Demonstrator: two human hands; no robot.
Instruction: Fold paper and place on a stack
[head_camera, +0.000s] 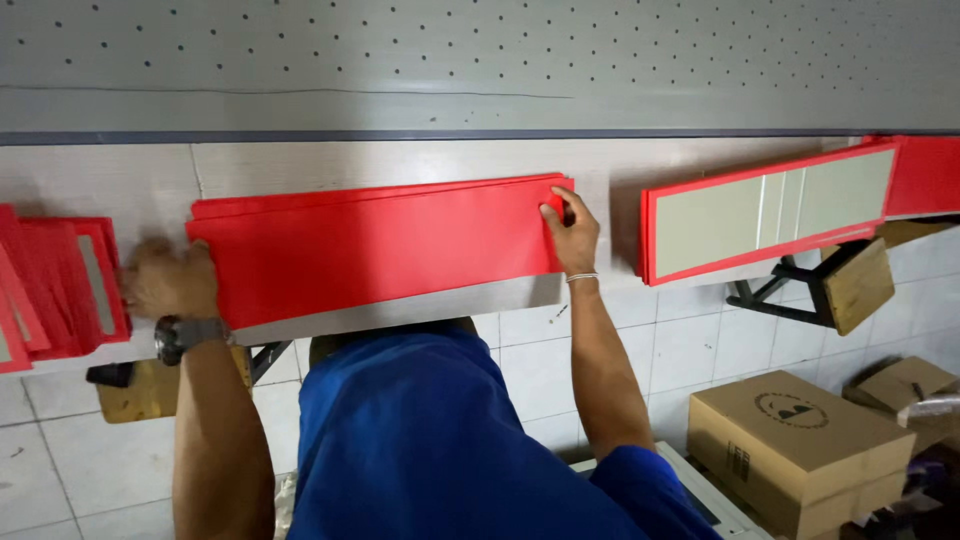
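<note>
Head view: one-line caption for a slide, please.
Both hands, left and right, grip the ends of a stack of red sheets on a table.

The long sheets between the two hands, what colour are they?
Plain red sheets, head view.

pale workbench (400, 165), red sheets (370, 250), red-edged panel (770, 210)

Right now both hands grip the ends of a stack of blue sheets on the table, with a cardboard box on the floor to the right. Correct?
Not quite: the sheets are red, not blue. The head view shows the left hand and right hand at the ends of the stack on the table, with the cardboard box on the floor to the right.
</note>
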